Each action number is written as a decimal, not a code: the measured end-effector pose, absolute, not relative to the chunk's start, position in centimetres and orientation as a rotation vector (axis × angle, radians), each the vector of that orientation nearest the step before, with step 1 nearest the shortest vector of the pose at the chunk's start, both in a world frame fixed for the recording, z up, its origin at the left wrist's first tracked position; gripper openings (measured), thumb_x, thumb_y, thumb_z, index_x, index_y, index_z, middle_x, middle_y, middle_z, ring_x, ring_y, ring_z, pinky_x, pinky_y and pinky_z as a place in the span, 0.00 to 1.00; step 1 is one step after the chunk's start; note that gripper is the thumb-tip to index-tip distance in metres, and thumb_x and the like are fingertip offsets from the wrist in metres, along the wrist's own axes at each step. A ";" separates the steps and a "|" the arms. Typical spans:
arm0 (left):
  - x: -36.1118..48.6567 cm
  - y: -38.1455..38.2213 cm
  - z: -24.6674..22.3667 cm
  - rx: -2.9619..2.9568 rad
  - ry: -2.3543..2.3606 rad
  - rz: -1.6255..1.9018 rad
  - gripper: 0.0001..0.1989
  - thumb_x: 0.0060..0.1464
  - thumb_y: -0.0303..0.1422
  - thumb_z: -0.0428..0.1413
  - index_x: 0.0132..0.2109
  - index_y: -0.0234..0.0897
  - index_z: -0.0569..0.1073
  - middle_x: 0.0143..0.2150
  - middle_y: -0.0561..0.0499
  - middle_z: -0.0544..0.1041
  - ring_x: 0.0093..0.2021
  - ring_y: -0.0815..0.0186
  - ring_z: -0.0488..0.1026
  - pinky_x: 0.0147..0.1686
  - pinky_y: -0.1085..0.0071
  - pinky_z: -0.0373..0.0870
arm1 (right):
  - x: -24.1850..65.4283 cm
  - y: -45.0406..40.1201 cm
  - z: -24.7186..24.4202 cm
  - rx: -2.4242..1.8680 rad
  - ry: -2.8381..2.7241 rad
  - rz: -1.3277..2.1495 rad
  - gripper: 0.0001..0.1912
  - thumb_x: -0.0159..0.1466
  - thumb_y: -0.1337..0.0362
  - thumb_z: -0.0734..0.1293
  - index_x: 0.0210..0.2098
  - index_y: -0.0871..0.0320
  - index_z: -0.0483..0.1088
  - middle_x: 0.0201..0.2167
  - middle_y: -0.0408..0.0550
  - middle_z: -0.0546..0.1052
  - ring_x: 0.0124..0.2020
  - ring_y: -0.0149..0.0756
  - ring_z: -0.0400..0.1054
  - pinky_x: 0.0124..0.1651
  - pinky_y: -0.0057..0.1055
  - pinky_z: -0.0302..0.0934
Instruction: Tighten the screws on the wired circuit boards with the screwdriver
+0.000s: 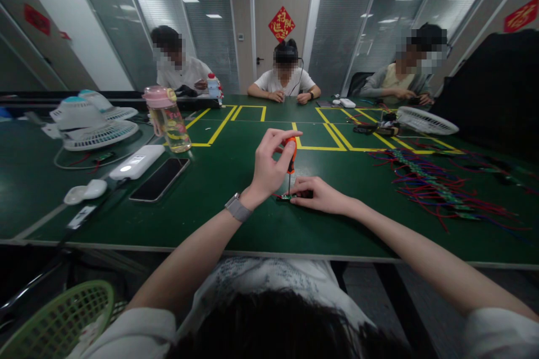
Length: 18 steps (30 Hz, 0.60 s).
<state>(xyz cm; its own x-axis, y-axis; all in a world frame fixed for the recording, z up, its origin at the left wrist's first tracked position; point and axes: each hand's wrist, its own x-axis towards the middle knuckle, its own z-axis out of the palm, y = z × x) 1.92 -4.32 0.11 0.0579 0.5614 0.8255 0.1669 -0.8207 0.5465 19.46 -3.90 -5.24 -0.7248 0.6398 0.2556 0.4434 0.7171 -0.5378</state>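
Near the middle of the green table (pixel 210 224), my left hand (pixel 272 164) is wrapped round the orange-and-black handle of a screwdriver (pixel 292 158). The screwdriver stands upright, its shaft pointing down at a small green circuit board (pixel 286 198) on the table. Fingers of my right hand (pixel 318 195) press on the board's right side, low beside the shaft tip. Part of the board is hidden under those fingers. A small pale item behind the shaft is too blurred to name.
To the left are a phone (pixel 160 179), a white power bank (pixel 138 162), a bottle (pixel 174 129) and white fan parts (pixel 95 129). Wired circuit boards (pixel 433 179) lie right, near a fan grille (pixel 427 119). Three people sit across the table.
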 end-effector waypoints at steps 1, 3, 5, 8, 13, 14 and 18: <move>1.9 -4.3 0.1 2.034 0.730 1.821 0.10 0.62 0.31 0.50 0.46 0.41 0.75 0.41 0.49 0.70 0.39 0.68 0.70 0.34 0.74 0.71 | 19.5 -3.9 -5.3 -0.831 -2.495 0.626 0.14 0.64 0.60 0.66 0.44 0.60 0.77 0.31 0.48 0.72 0.29 0.32 0.66 0.33 0.29 0.60; 1.9 -4.3 0.1 2.034 0.731 1.819 0.10 0.62 0.31 0.50 0.46 0.41 0.75 0.42 0.49 0.70 0.40 0.68 0.70 0.33 0.74 0.71 | 19.5 -3.9 -5.3 -0.831 -2.495 0.624 0.14 0.64 0.60 0.66 0.44 0.60 0.77 0.31 0.48 0.72 0.29 0.32 0.66 0.33 0.29 0.60; 1.9 -4.3 0.1 2.039 0.742 1.818 0.10 0.62 0.31 0.50 0.46 0.41 0.75 0.42 0.49 0.70 0.41 0.68 0.70 0.34 0.75 0.71 | 19.5 -3.9 -5.3 -0.833 -2.495 0.623 0.13 0.64 0.60 0.66 0.44 0.60 0.77 0.32 0.48 0.72 0.29 0.32 0.66 0.33 0.29 0.60; 1.9 -4.3 0.1 2.043 0.735 1.823 0.10 0.62 0.31 0.50 0.46 0.41 0.75 0.42 0.49 0.70 0.41 0.68 0.70 0.34 0.75 0.70 | 19.4 -3.9 -5.2 -0.841 -2.501 0.619 0.13 0.64 0.60 0.66 0.44 0.60 0.77 0.31 0.48 0.72 0.28 0.31 0.65 0.33 0.29 0.60; 1.9 -4.3 0.1 2.037 0.710 1.830 0.11 0.62 0.31 0.50 0.46 0.40 0.75 0.42 0.49 0.70 0.41 0.68 0.69 0.34 0.75 0.70 | 19.4 -4.0 -5.1 -0.840 -2.506 0.630 0.14 0.64 0.60 0.66 0.44 0.60 0.77 0.32 0.48 0.72 0.29 0.32 0.65 0.33 0.29 0.60; 1.9 -4.3 0.0 2.038 0.716 1.827 0.11 0.62 0.31 0.50 0.46 0.40 0.75 0.42 0.49 0.70 0.41 0.68 0.70 0.34 0.75 0.70 | 19.4 -4.0 -5.1 -0.838 -2.506 0.631 0.14 0.64 0.60 0.66 0.44 0.60 0.77 0.32 0.48 0.72 0.29 0.32 0.65 0.33 0.29 0.60; 1.9 -4.3 0.1 2.037 0.748 1.817 0.11 0.62 0.32 0.50 0.46 0.40 0.75 0.42 0.48 0.70 0.41 0.68 0.70 0.33 0.75 0.70 | 19.5 -3.9 -5.2 -0.828 -2.506 0.626 0.14 0.64 0.60 0.66 0.45 0.60 0.77 0.31 0.48 0.72 0.29 0.32 0.65 0.33 0.29 0.60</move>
